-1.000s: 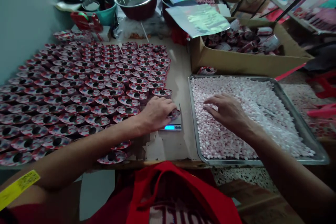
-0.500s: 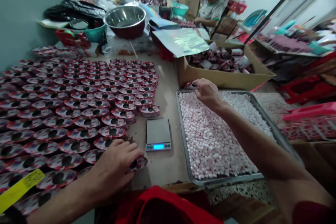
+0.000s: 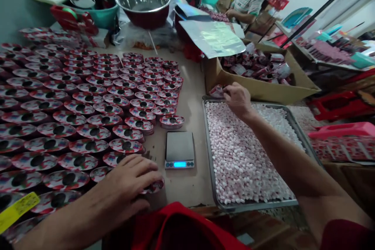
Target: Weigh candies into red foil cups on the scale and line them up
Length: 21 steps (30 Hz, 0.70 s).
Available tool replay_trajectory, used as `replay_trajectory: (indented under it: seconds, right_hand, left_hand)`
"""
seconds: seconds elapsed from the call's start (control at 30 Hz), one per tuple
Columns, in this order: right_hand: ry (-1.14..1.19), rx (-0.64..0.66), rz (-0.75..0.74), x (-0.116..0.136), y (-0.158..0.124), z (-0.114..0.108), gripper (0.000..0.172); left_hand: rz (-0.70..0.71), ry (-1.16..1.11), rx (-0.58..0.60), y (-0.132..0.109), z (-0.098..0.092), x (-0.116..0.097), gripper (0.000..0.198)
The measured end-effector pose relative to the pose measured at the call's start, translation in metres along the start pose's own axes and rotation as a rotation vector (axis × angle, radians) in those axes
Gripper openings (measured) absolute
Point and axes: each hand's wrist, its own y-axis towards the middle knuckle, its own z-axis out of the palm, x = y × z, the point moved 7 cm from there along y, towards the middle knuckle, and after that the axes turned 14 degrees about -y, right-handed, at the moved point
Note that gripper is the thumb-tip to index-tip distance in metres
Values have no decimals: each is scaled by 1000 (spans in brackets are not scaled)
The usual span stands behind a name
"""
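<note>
My left hand (image 3: 131,181) curls over a small red-and-white printed carton (image 3: 155,186) with an oval top, at the near right edge of the rows. My right hand (image 3: 238,99) is above the far left corner of a metal tray (image 3: 211,172) of small white and pale pink pellets (image 3: 243,160). Its fingers are closed on a printed carton (image 3: 217,91) beside the cardboard box; part of that carton is hidden. Between the hands lies a small digital scale (image 3: 179,148) with a lit blue display and a bare plate. Many matching oval cartons (image 3: 88,144), with dark round holes on top, stand in rows at left.
A cardboard box (image 3: 260,93) of loose printed packs stands behind the tray. A steel bowl (image 3: 143,4), a teal basin (image 3: 102,19) and silvery sheets (image 3: 212,39) are at the back. Another person (image 3: 247,0) sits beyond. Red stools (image 3: 336,105) are at right.
The whole view has shifted slightly with my head. My left hand covers more of its carton, and more of the carton at my right fingers shows now.
</note>
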Motion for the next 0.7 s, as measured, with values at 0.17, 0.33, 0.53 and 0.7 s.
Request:
replay_trajectory:
  seconds: [0.17, 0.33, 0.53, 0.7]
  right_hand:
    - [82, -84, -327, 69, -72, -75, 25]
    - [48, 146, -527, 155, -141, -70, 22]
    - [76, 130, -471, 164, -159, -52, 20]
    - [265, -4, -243, 77, -152, -61, 29]
  left_hand:
    - [0, -11, -18, -3, -23, -19, 62]
    - [61, 47, -121, -14, -27, -26, 49]
    - [93, 149, -203, -41, -29, -21, 43]
    - [60, 98, -225, -58, -45, -1, 39]
